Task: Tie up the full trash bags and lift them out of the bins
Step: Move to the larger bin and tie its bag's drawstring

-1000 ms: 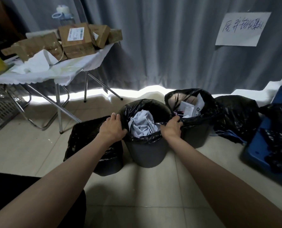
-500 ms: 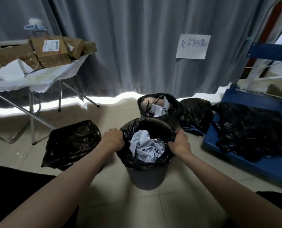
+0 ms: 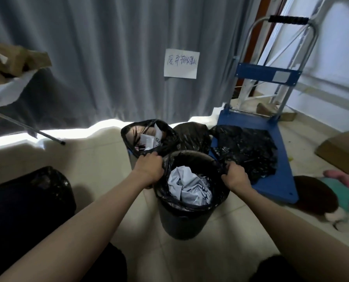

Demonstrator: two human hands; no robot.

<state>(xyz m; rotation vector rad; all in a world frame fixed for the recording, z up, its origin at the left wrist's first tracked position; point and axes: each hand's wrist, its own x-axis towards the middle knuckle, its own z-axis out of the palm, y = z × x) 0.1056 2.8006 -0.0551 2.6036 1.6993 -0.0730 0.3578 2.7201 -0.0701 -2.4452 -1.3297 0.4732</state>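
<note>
Trash bag [image 3: 165,192] rim bunched in left hand [image 3: 149,169], right hand [image 3: 235,177], opposite sides

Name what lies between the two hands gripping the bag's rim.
Head view: between the left hand and right hand lies the bag mouth, showing crumpled paper.

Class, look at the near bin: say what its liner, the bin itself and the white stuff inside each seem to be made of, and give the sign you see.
Liner: thin glossy black plastic film; it crinkles and glints where both hands bunch it.
Bin: probably hard plastic, smooth dull dark wall; metal cannot be ruled out.
White stuff: crumpled paper, matte with sharp creases.
</note>
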